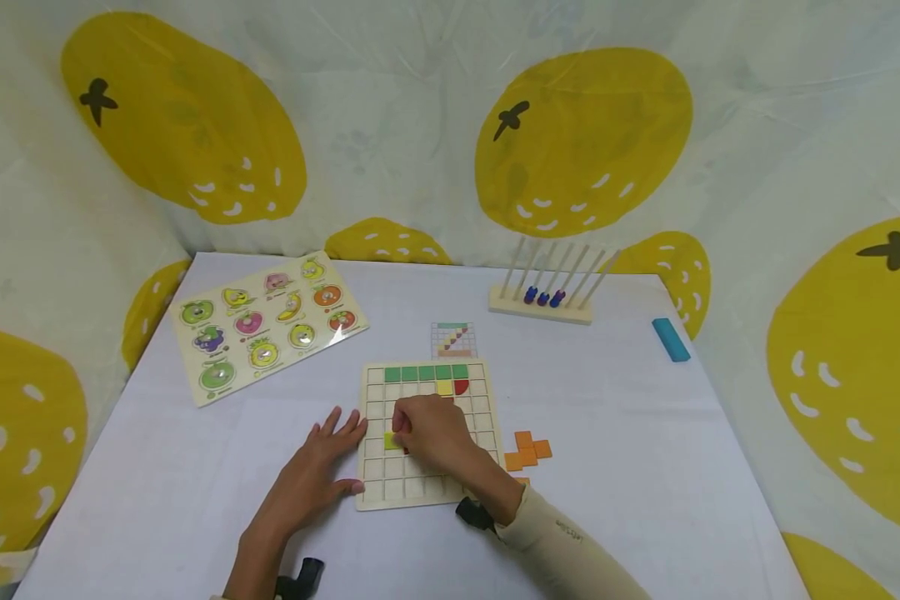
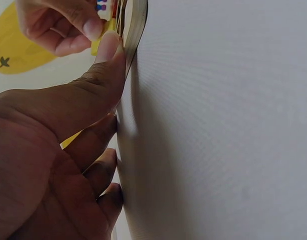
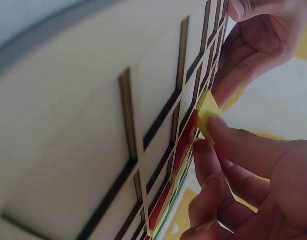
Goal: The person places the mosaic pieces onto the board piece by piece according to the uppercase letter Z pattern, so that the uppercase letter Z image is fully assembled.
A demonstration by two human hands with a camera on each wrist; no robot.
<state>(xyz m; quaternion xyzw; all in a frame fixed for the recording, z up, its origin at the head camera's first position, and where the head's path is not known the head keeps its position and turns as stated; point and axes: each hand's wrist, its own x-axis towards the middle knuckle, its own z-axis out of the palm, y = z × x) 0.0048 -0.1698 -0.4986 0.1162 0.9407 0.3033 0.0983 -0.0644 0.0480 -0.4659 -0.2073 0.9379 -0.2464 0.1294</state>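
My right hand (image 1: 435,433) pinches a yellow square tile (image 3: 208,112) between thumb and fingers, over the left-middle part of a wooden grid board (image 1: 394,490). In the right wrist view the tile stands tilted against the grid, beside a red tile (image 3: 186,140). Fingers spread, my left hand (image 1: 311,475) lies along the board's left edge, its thumb and fingertips right at the rim. A row of green square tiles (image 1: 426,374) fills part of the board's top. Below them sit another yellow tile (image 1: 444,387) and a red rounded tile (image 1: 461,387). My right hand hides the grid's middle.
Several orange tiles (image 1: 527,450) lie right of the board. A small pattern card (image 1: 453,340) is just behind it. Farther back are a fruit puzzle board (image 1: 276,332) at left and a peg stand (image 1: 540,310) with dark beads. A teal block (image 1: 671,340) lies far right.
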